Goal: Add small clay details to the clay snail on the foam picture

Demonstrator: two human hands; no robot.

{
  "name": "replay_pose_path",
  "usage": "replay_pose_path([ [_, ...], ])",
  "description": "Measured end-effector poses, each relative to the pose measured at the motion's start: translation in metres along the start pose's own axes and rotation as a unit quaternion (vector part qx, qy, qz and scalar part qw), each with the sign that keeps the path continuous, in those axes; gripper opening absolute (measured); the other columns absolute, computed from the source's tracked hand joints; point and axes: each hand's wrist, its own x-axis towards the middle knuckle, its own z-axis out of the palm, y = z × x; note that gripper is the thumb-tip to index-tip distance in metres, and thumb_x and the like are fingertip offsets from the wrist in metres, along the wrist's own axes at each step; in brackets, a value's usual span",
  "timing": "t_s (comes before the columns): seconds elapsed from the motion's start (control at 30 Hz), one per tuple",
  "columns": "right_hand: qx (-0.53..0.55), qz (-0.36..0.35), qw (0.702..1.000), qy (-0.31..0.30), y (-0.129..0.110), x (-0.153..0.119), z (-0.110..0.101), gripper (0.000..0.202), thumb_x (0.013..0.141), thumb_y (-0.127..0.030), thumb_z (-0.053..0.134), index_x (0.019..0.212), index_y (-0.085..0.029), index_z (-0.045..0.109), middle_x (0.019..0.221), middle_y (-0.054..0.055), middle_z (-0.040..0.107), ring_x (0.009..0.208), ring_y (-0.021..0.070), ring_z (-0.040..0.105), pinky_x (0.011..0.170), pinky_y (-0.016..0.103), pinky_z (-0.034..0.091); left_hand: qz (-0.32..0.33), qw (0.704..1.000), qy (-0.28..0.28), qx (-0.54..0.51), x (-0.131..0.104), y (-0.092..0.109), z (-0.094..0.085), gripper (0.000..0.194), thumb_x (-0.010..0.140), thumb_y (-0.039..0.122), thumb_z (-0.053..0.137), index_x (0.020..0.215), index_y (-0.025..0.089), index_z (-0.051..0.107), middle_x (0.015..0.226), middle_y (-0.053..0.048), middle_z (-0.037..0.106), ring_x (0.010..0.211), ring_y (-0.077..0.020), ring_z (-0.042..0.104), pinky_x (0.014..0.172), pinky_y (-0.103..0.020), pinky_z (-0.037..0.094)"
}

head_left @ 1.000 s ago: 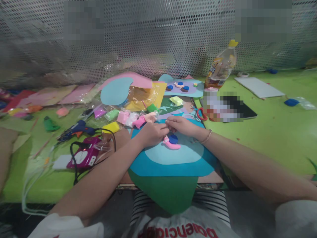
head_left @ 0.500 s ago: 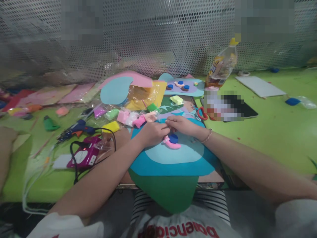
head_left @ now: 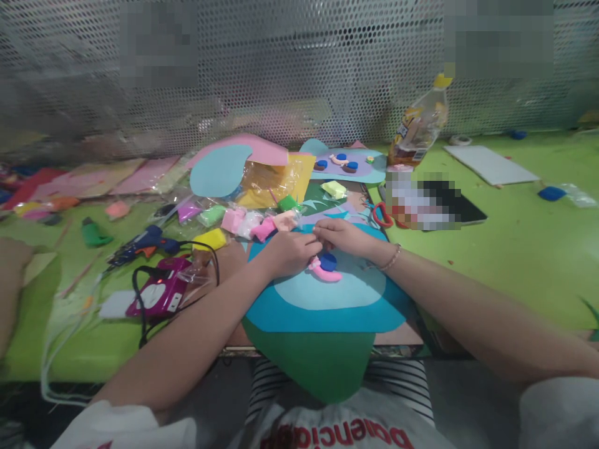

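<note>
Both hands meet over layered paper cutouts, with fingertips pinched close together. My left hand (head_left: pixel 294 251) is closed just above the pink clay piece (head_left: pixel 327 272), and my right hand (head_left: pixel 342 237) is closed against its fingertips. Whatever they pinch is too small or hidden to name. A curved pink clay strip and a dark blue clay piece (head_left: pixel 328 261) lie on a light blue paper shape (head_left: pixel 327 296). Beneath that is a larger blue paper (head_left: pixel 271 318), and a green paper (head_left: pixel 322 362) hangs over the table's front edge.
To the left lie a glue gun (head_left: pixel 145 242), a purple power strip (head_left: pixel 161 290) with a black cable, and several bagged clay pieces (head_left: pixel 234 219). Behind are a decorated paper cutout (head_left: pixel 374 169) and a bottle (head_left: pixel 418 128). Red-handled scissors (head_left: pixel 382 216) and a tablet (head_left: pixel 463 206) are right.
My hands hold nearly the same pose over the paper. At the far left edge, another person's arm has shifted slightly left.
</note>
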Motion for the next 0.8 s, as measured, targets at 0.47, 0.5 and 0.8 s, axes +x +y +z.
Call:
replay_pose_path([
  [0.47,0.008,0.000,1.000,-0.003,0.004,0.002,-0.001,0.023,0.092,-0.018,0.040,0.072,-0.017,0.051,0.059,-0.002,0.047,0.053,0.0093,0.046,0.052,0.020,0.039,-0.051,0.989,-0.011,-0.138,-0.005,-0.005,-0.004,0.019,0.078,0.010,0.042,0.084,0.018,0.058,0.083,-0.002,0.064,0.075,-0.0142,0.059,0.059,-0.025,0.039],
  [0.5,0.009,-0.001,1.000,-0.006,0.006,0.002,-0.001,0.023,0.092,-0.019,0.041,0.073,-0.017,0.052,0.059,-0.002,0.047,0.054,0.0096,0.047,0.052,0.020,0.039,-0.062,0.986,0.001,-0.153,-0.006,-0.008,-0.007,0.021,0.077,0.010,0.041,0.086,0.018,0.058,0.085,-0.003,0.065,0.079,-0.0146,0.059,0.063,-0.025,0.042],
  [0.8,0.004,-0.006,1.000,-0.015,0.009,0.001,-0.003,0.022,0.093,-0.022,0.040,0.079,-0.015,0.056,0.059,-0.002,0.047,0.054,0.0097,0.047,0.052,0.020,0.038,-0.483,0.872,-0.067,0.036,-0.024,-0.053,-0.039,0.015,0.077,0.024,0.046,0.079,0.016,0.058,0.078,-0.013,0.064,0.072,-0.0264,0.060,0.058,-0.034,0.042],
])
